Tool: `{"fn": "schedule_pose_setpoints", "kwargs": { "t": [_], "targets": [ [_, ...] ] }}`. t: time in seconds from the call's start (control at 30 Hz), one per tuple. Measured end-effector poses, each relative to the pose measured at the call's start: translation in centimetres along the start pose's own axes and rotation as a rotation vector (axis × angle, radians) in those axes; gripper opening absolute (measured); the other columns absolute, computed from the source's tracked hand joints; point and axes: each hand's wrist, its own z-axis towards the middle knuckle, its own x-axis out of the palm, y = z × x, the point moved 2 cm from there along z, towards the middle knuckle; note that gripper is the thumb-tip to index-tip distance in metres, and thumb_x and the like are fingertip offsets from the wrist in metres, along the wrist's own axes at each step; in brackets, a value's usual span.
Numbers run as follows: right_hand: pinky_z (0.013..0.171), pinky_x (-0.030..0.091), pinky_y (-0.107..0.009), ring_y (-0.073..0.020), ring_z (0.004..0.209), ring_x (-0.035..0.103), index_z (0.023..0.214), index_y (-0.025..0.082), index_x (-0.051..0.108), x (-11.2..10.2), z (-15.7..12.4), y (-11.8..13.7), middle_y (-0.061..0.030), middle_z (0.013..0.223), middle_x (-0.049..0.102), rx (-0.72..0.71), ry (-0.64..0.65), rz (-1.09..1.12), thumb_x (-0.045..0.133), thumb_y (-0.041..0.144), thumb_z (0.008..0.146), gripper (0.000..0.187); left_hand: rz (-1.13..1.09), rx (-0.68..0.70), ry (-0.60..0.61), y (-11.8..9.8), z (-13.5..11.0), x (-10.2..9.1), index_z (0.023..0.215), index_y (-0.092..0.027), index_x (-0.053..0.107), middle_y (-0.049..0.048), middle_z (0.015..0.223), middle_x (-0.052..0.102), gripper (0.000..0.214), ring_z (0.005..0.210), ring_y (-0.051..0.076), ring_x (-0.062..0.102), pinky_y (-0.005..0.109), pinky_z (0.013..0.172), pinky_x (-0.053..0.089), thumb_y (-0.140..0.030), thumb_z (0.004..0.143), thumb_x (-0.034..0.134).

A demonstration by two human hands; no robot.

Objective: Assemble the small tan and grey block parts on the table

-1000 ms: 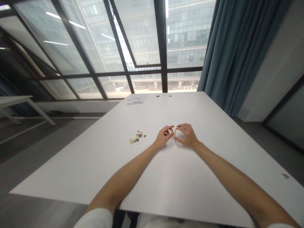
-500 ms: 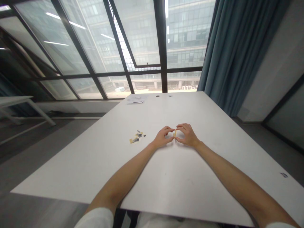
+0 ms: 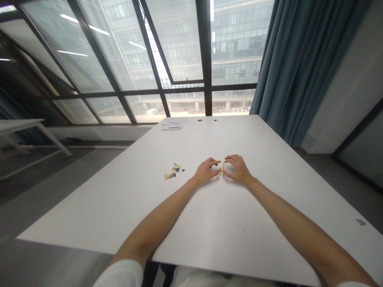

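Observation:
Between my two hands is a small yellow piece (image 3: 221, 172), with an upright yellow strip (image 3: 224, 164) just above and to its right. Whether the two are joined I cannot tell. My left hand (image 3: 207, 170) has its thumb against the lower piece, its index finger stretched out higher up, beside the strip. Thumb and index finger of my right hand (image 3: 237, 169) pinch the strip from the right. To the left, a loose group of small yellow, grey and dark flat pieces (image 3: 172, 172) lies on the white table (image 3: 185, 223).
Papers with a dark pen-like object (image 3: 172, 126) lie at the far left of the table. Two small dark items, one a round disc (image 3: 199, 120), are near the back edge. A small dark object (image 3: 360, 222) lies by the right edge. Windows and a blue curtain (image 3: 287, 79) stand behind.
The yellow strip has shifted slightly right with my right hand and leans a little. My left index finger now stands apart from it. The loose pieces have stayed put.

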Motion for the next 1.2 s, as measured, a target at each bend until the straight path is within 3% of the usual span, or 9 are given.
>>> {"fn": "schedule_pose_setpoints", "kwargs": {
  "t": [0.27,0.67,1.2],
  "targets": [
    [0.101,0.04,-0.049,-0.0277,0.112,0.059,0.098,0.022,0.069,1.1,-0.6,-1.2,-0.0089,0.117,0.068,0.097,0.159,-0.049,0.076,0.039,0.075,0.029,0.117,-0.158,0.074,3.3,0.0,-0.6,0.115,-0.021,0.077,0.0062,0.097,0.07,0.045,0.073,0.017,0.059,0.03,0.073,0.045,-0.046,0.077,0.075],
    [0.101,0.044,-0.051,-0.0274,0.114,0.061,0.103,0.025,0.072,2.1,-1.7,-2.7,-0.0082,0.123,0.067,0.13,0.277,-0.058,0.076,0.04,0.078,0.03,0.169,-0.169,0.102,1.1,-0.5,0.8,0.095,-0.026,0.081,0.0035,0.082,0.066,0.034,0.069,0.018,0.057,0.03,0.066,0.041,-0.05,0.072,0.078],
    [0.1,0.047,-0.047,-0.0261,0.113,0.062,0.108,0.026,0.073,2.3,-1.5,-2.7,-0.0076,0.12,0.07,0.115,0.279,-0.05,0.075,0.041,0.082,0.031,0.25,-0.197,0.153,0.9,-0.4,0.9,0.101,-0.026,0.081,0.0025,0.086,0.068,0.037,0.07,0.017,0.058,0.028,0.063,0.037,-0.053,0.076,0.074]
  ]
}}
